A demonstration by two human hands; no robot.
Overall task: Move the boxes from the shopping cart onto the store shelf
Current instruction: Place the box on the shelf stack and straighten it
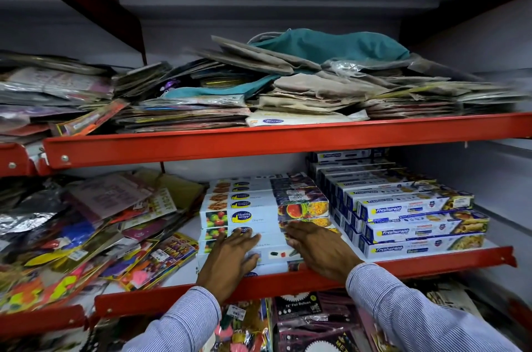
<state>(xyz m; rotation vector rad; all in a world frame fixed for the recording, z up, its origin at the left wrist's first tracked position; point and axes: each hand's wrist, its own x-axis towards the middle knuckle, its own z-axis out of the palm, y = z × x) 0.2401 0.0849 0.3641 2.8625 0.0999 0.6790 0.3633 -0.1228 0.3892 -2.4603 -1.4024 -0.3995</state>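
Nearest the camera are two striped sleeves, and from them the left hand [230, 256] and the right hand [319, 251] reach to the store shelf [431, 264]. Both hands lie flat and open, palms down, on the front cling film boxes [259, 219] of a white stack; they grip nothing. The step seems to be the placing: the boxes already rest on the shelf, and the hands press them into line, with one low box near the red front edge. Just beside the stack, on the right, stand blue Freshwrapp boxes [417, 225]; on the left lie loose party packets [95, 236]. The shopping cart is not in view. The next move probably calls for a gentle push backward, so that the stack stays straight.
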